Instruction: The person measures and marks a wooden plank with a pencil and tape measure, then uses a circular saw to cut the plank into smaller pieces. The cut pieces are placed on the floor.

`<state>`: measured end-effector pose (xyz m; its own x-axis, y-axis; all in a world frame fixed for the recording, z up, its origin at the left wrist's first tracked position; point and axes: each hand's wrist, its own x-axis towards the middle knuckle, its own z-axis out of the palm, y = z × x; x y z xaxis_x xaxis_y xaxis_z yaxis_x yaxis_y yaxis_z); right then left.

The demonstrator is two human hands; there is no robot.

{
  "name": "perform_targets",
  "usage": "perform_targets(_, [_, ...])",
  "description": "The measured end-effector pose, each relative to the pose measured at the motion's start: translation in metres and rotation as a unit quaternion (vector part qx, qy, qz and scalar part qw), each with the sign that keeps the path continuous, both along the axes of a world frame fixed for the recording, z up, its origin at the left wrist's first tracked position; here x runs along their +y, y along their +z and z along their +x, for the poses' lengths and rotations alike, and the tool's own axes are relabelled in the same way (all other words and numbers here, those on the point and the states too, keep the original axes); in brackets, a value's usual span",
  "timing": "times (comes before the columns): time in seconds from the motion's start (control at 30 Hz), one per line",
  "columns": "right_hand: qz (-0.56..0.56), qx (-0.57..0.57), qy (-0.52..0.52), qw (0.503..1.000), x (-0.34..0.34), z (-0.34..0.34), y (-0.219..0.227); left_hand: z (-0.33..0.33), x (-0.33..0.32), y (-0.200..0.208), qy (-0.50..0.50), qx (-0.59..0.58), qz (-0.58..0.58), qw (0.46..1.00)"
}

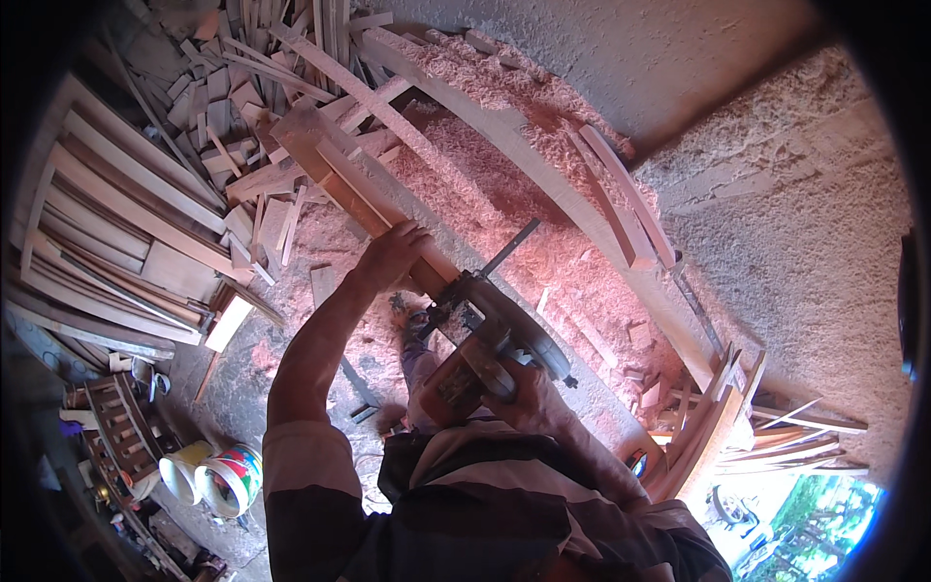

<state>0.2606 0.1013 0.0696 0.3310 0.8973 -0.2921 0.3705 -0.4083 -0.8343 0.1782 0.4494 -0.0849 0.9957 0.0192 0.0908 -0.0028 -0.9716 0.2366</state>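
My right hand [531, 396] is wrapped round the rear handle of a handheld circular saw [459, 385]. The saw has a dark guard, a motor housing on its left and a bar sticking out at the front. It stands at the near end of a narrow wooden board [354, 202]. Just ahead of the saw, my left hand [396, 254] grips across this board with bent fingers. Under the board lies a wide, long plank [592, 388], running from far left to near right. The blade and the cut are hidden by the saw's body.
Pinkish shavings [465, 194] cover the floor beyond the plank, with a long curved beam [514, 136] among them. Stacked curved boards [136, 233] and a heap of offcuts [218, 107] lie left. Buckets [231, 482] stand at lower left, more timber [703, 436] at lower right.
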Motion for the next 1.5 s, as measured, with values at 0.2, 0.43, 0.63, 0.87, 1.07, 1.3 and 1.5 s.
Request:
perform_targets(0.2, [0.033,-0.01,-0.001,0.999,0.001,-0.002,-0.003,0.001,0.002,-0.004,-0.005,-0.004,0.003,1.0])
perform_targets(0.43, [0.044,0.0,-0.007,0.999,0.007,0.001,-0.009,0.007,0.013,0.003,-0.043,-0.02,-0.031,0.998])
perform_targets(0.63, [0.0,0.025,0.005,1.0,0.019,0.008,-0.002,0.008,0.021,0.007,-0.075,-0.017,-0.013,0.997])
perform_targets(0.87, [0.017,0.03,0.012,0.999,0.03,0.009,-0.005,0.011,0.03,0.012,-0.107,0.038,-0.006,0.994])
perform_targets(1.07, [0.021,0.034,0.012,0.999,0.044,0.009,-0.008,0.016,0.037,0.014,-0.044,0.092,-0.004,0.995])
perform_targets(1.3, [0.027,0.012,0.023,0.999,0.062,0.009,-0.003,0.007,0.058,-0.007,-0.046,-0.009,0.087,0.995])
perform_targets(1.5, [0.004,0.019,0.017,1.0,0.078,0.007,-0.006,0.014,0.074,0.009,0.028,0.061,-0.258,0.964])
